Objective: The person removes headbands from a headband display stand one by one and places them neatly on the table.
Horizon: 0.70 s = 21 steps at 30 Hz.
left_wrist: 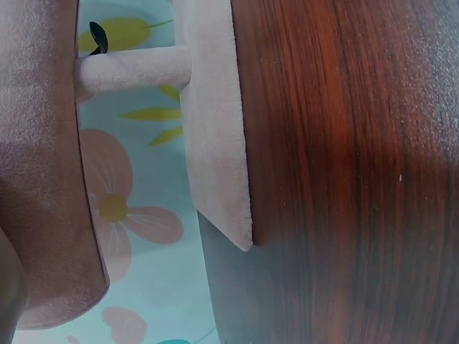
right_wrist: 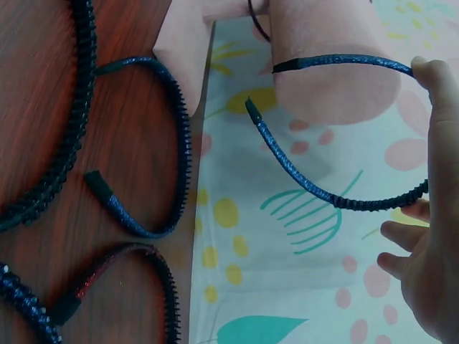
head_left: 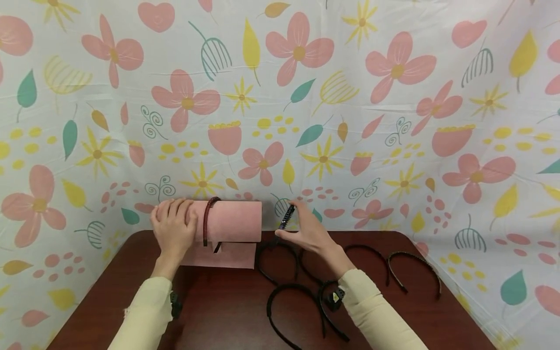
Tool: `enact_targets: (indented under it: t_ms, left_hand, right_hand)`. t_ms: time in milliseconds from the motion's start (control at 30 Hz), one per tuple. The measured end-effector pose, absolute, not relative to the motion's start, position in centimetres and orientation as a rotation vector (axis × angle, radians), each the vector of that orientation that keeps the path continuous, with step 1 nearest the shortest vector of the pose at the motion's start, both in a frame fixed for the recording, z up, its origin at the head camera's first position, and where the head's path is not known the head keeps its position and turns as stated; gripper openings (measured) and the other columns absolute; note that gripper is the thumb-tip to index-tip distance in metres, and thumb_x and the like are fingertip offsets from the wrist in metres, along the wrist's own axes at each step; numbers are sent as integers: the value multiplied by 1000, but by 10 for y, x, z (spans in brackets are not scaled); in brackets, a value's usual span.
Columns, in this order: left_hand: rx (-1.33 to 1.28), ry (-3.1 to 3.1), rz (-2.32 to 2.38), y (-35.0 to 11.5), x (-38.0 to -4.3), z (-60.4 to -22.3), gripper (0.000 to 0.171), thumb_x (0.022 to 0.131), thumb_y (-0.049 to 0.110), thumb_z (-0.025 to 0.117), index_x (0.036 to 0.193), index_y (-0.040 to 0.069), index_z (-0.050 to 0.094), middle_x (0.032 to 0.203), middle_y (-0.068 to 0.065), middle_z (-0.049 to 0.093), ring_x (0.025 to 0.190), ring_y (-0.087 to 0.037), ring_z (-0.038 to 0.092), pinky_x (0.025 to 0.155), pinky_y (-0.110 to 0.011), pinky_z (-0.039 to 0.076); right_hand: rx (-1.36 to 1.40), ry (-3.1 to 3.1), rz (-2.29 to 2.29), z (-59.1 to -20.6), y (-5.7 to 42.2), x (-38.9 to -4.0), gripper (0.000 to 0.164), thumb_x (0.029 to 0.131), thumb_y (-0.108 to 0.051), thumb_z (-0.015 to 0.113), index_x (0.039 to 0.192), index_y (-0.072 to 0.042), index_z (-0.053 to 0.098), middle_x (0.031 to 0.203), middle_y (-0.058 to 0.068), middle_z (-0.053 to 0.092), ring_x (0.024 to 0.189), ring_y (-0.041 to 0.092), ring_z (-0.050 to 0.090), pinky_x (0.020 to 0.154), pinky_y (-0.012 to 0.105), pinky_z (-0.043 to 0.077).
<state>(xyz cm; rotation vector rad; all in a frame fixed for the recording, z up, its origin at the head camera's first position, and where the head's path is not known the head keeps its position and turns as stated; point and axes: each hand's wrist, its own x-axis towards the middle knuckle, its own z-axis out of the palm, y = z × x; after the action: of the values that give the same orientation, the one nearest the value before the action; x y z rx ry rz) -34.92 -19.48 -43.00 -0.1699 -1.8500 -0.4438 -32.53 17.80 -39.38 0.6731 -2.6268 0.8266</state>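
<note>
A pink plush headband stand [head_left: 240, 221], a thick horizontal roll on a post and base, stands at the back left of the table. My left hand [head_left: 175, 226] grips the roll near its left end, fingers over the top. Around the roll sits a dark red headband [head_left: 206, 221]. Just off the stand's right end, my right hand [head_left: 312, 236] holds a dark blue headband [right_wrist: 301, 179] between thumb and fingers. In the right wrist view, its open ends face the roll, and one arm overlaps the roll's end. The left wrist view shows the stand's base [left_wrist: 215, 129] on the table.
Several dark headbands lie on the brown table [head_left: 218, 306], including a black one [head_left: 269, 304] at the front and a patterned one [head_left: 437, 277] at the far right. A flower-printed cloth [head_left: 280, 112] hangs right behind the table.
</note>
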Motion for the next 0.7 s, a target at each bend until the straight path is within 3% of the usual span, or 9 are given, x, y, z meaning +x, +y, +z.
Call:
enact_targets:
  t_ms: [200, 500, 700]
  left_hand:
    - [-169, -1850, -436, -195, -351, -431, 37, 94, 36, 48, 108, 11, 71, 114, -14, 68, 115, -38, 55, 105, -65, 27]
    - [-164, -1847, -428, -195, -351, -430, 36, 94, 35, 48, 107, 11, 71, 113, -13, 68, 115, -37, 55, 104, -64, 28]
    - [-167, -1844, -426, -195, -350, -429, 36, 94, 35, 49, 107, 10, 71, 112, -14, 69, 114, -38, 55, 103, -65, 28]
  right_hand:
    - [663, -2623, 839, -396, 187, -319, 97, 81, -67, 66, 154, -17, 26, 158, 11, 30, 139, 34, 43, 104, 55, 44]
    - [628, -2627, 859, -396, 201, -313, 92, 81, -63, 69, 153, -22, 27, 149, 11, 30, 119, 36, 57, 93, 52, 50]
    - [633, -2609, 858, -399, 212, -307, 91, 82, -58, 71, 153, -22, 27, 148, 11, 27, 124, 35, 53, 95, 53, 48]
